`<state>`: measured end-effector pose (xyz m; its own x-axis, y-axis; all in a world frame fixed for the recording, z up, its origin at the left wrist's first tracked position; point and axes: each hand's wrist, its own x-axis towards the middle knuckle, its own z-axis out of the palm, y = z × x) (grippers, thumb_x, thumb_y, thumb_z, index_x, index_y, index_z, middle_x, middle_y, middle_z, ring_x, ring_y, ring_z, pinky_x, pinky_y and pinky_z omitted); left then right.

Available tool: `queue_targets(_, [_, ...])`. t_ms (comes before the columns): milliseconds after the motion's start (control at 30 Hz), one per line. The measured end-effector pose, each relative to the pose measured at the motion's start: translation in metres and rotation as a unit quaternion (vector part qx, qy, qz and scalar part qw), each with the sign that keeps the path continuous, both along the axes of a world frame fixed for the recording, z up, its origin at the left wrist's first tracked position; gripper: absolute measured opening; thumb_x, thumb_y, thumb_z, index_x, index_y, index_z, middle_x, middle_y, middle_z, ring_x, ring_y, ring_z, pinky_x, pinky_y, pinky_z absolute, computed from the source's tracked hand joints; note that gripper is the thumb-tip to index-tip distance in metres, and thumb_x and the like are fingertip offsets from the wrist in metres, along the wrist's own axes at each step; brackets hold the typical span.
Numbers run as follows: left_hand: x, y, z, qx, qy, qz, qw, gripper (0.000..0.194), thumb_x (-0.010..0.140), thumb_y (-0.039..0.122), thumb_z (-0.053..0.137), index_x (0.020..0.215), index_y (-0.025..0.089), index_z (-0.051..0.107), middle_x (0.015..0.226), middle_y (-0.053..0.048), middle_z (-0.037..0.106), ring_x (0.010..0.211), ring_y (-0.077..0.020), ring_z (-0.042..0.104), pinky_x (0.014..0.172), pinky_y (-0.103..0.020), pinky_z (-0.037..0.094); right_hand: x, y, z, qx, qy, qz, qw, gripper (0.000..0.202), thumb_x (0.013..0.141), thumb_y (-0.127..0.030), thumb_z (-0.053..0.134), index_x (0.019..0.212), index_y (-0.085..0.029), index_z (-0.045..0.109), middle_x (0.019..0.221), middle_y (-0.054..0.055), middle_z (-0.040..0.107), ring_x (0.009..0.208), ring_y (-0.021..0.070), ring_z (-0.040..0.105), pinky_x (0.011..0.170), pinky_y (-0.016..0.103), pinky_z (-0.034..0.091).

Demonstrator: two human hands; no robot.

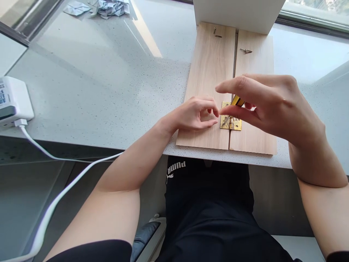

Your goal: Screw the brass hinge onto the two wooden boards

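The right hand (275, 103) grips a yellow-and-black-handled screwdriver (238, 101) above a brass-coloured metal hinge (237, 126).
The hinge bridges two pale wood-grain boards (203, 69), seemingly laid side by side so each leaf rests on one; the tool slants towards the left leaf. The left hand (194, 114) curls loosely beside it, thumb and forefinger slightly parted, perhaps steadying the board. Thin metal screws (245, 51) lie loose on the boards, in no container.
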<state>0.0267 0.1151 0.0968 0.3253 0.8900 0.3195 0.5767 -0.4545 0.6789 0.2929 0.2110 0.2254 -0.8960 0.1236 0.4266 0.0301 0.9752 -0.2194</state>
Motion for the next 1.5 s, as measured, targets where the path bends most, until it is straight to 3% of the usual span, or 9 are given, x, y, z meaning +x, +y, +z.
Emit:
queue_targets(233, [-0.002, 0.001, -0.004, 0.018, -0.022, -0.04, 0.999, 0.022, 0.102, 0.034, 0.093, 0.123, 0.026, 0.091, 0.131, -0.013, 0.087, 0.124, -0.0332, 0.082, 0.114, -0.049, 0.069, 0.003, -0.001, 0.01, -0.02, -0.034, 0.017, 0.999, 0.032, 0.124, -0.024, 0.047, 0.143, -0.027, 0.073, 0.133, 0.011, 0.084, 0.09, 0.024, 0.079, 0.084, 0.044, 0.065])
queue_targets(400, [0.0, 0.001, -0.003, 0.007, -0.005, -0.044, 0.999, 0.025, 0.1, 0.036, 0.101, 0.124, 0.029, 0.095, 0.139, -0.012, 0.086, 0.135, -0.0371, 0.079, 0.125, -0.057, 0.065, 0.007, -0.002, 0.015, -0.01, -0.028, 0.055, 0.998, 0.022, 0.128, -0.028, 0.053, 0.138, -0.029, 0.072, 0.112, 0.004, 0.086, 0.087, 0.0221, 0.082, 0.076, 0.039, 0.062])
queue_targets(567, [0.003, 0.0, -0.007, 0.008, -0.003, -0.03, 1.0, 0.016, 0.099, 0.037, 0.099, 0.113, 0.028, 0.095, 0.127, -0.011, 0.086, 0.127, -0.0353, 0.079, 0.118, -0.054, 0.066, 0.005, -0.007, 0.014, 0.038, -0.046, -0.031, 0.998, 0.034, 0.131, -0.049, 0.057, 0.113, -0.025, 0.073, 0.096, 0.004, 0.078, 0.069, 0.0197, 0.063, 0.064, 0.039, 0.045])
queue_targets(733, [0.007, 0.0, -0.006, 0.007, -0.012, -0.026, 1.0, 0.013, 0.1, 0.032, 0.096, 0.113, 0.029, 0.095, 0.124, -0.009, 0.087, 0.125, -0.0346, 0.081, 0.121, -0.055, 0.065, 0.002, -0.02, 0.019, -0.01, -0.081, 0.026, 0.996, 0.039, 0.125, -0.02, 0.036, 0.137, -0.022, 0.073, 0.126, 0.013, 0.079, 0.088, 0.0256, 0.07, 0.078, 0.045, 0.059])
queue_targets(833, [0.007, 0.0, -0.001, -0.015, -0.012, -0.022, 1.0, 0.017, 0.098, 0.033, 0.1, 0.114, 0.031, 0.096, 0.127, -0.009, 0.088, 0.129, -0.0361, 0.081, 0.125, -0.059, 0.065, 0.003, -0.019, 0.015, 0.004, -0.047, 0.033, 0.998, 0.036, 0.128, -0.02, 0.044, 0.149, -0.022, 0.072, 0.114, 0.007, 0.081, 0.086, 0.0225, 0.071, 0.077, 0.038, 0.057])
queue_targets(1000, [0.004, -0.002, 0.0, -0.017, -0.003, -0.014, 1.0, 0.017, 0.102, 0.035, 0.098, 0.119, 0.031, 0.097, 0.133, -0.009, 0.088, 0.135, -0.0354, 0.079, 0.128, -0.058, 0.063, 0.004, -0.008, 0.006, 0.106, -0.031, -0.054, 0.992, 0.027, 0.131, -0.039, 0.055, 0.119, -0.024, 0.073, 0.085, 0.0, 0.068, 0.067, 0.0178, 0.052, 0.061, 0.037, 0.036])
queue_targets(1233, [0.001, 0.002, -0.006, 0.004, -0.006, -0.031, 0.999, 0.016, 0.101, 0.037, 0.098, 0.116, 0.03, 0.097, 0.13, -0.011, 0.088, 0.128, -0.0348, 0.079, 0.121, -0.055, 0.066, 0.005, -0.013, 0.015, -0.013, -0.054, 0.009, 0.998, 0.034, 0.12, -0.012, 0.039, 0.135, -0.018, 0.069, 0.122, 0.013, 0.08, 0.083, 0.0243, 0.07, 0.075, 0.043, 0.053])
queue_targets(1333, [0.001, 0.002, -0.006, -0.011, 0.0, -0.026, 1.0, 0.019, 0.101, 0.035, 0.099, 0.119, 0.03, 0.098, 0.13, -0.012, 0.087, 0.127, -0.0351, 0.078, 0.122, -0.057, 0.066, 0.008, -0.011, 0.015, 0.003, -0.056, 0.016, 0.998, 0.024, 0.127, -0.019, 0.046, 0.135, -0.024, 0.069, 0.107, 0.005, 0.078, 0.085, 0.0228, 0.075, 0.074, 0.039, 0.054])
queue_targets(1500, [0.002, 0.001, -0.006, -0.016, 0.001, -0.013, 1.0, 0.019, 0.101, 0.035, 0.1, 0.12, 0.032, 0.098, 0.127, -0.011, 0.087, 0.126, -0.0347, 0.079, 0.122, -0.056, 0.065, 0.009, -0.008, 0.013, 0.094, -0.057, -0.061, 0.992, 0.032, 0.131, -0.051, 0.056, 0.117, -0.027, 0.071, 0.08, -0.001, 0.064, 0.062, 0.0196, 0.049, 0.058, 0.04, 0.032])
